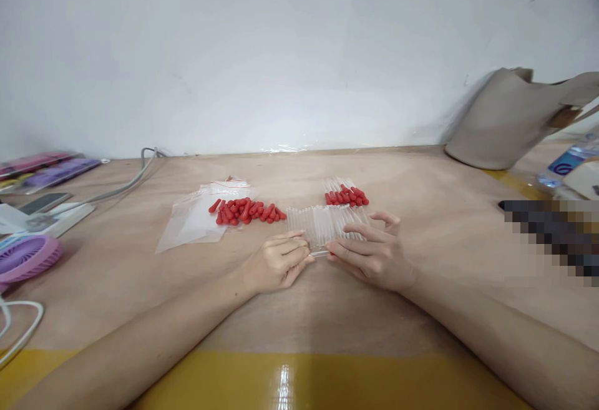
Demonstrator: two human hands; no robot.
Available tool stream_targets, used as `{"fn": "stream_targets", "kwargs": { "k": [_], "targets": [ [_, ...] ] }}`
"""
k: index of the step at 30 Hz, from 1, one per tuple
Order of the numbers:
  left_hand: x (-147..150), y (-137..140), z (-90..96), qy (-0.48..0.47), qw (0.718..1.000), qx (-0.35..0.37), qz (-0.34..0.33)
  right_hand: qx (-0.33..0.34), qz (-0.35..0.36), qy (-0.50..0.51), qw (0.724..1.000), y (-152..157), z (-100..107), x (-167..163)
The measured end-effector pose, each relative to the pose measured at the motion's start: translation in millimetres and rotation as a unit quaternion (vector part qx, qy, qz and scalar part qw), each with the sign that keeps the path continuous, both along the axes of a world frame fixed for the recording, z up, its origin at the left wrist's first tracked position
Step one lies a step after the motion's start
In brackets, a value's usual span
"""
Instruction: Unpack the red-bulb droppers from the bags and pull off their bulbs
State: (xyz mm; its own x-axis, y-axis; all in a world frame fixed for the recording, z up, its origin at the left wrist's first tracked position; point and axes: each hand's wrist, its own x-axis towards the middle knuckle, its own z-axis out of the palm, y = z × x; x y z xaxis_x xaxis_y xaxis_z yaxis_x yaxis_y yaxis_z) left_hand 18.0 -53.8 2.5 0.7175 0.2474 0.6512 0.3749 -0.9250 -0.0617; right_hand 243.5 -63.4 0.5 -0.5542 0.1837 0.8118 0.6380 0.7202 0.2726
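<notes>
A clear dropper tube (319, 253) spans the gap between my two hands, lying nearly level. My left hand (283, 261) is closed, pinching the tube's left end. The fingers of my right hand (369, 254) are closed on a red rubber bulb (332, 252) at the tube's right end; most of that bulb is hidden. Just beyond the hands lies a row of clear tubes (321, 223). Loose red bulbs (246, 209) form a pile to the left, partly on clear plastic bags (191, 216). Behind the row, several droppers with red bulbs (346, 196) lie together.
A purple fan (30, 259), a cable (121, 191) and a phone (45, 203) are at the left. Flat coloured packs (60, 173) lie farther back. On the right stand a grey-beige bag (496, 120) and a plastic bottle (564, 166). A white wall (281, 54) bounds the table.
</notes>
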Motion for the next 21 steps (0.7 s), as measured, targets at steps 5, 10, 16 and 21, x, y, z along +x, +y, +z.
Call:
{"fn": "stream_targets", "kwargs": {
  "k": [5,10,16,21],
  "targets": [
    [-0.9,-1.5,0.7,-0.008,0.999,-0.032,-0.002,0.06,0.006,-0.002,0.998,0.3,1.4,4.3],
    [-2.2,-1.4,1.7,-0.018,0.999,-0.05,0.0,0.099,0.004,-0.026,0.995,0.9,3.0,11.9],
    [-0.5,-1.1,-0.1,-0.036,0.999,-0.019,0.01,0.106,0.0,-0.038,0.994,-1.0,8.4,14.6],
    [-5.5,1.2,0.0,-0.054,0.997,-0.019,0.047,0.042,-0.019,-0.011,0.999,6.8,8.6,27.1]
  ]
}}
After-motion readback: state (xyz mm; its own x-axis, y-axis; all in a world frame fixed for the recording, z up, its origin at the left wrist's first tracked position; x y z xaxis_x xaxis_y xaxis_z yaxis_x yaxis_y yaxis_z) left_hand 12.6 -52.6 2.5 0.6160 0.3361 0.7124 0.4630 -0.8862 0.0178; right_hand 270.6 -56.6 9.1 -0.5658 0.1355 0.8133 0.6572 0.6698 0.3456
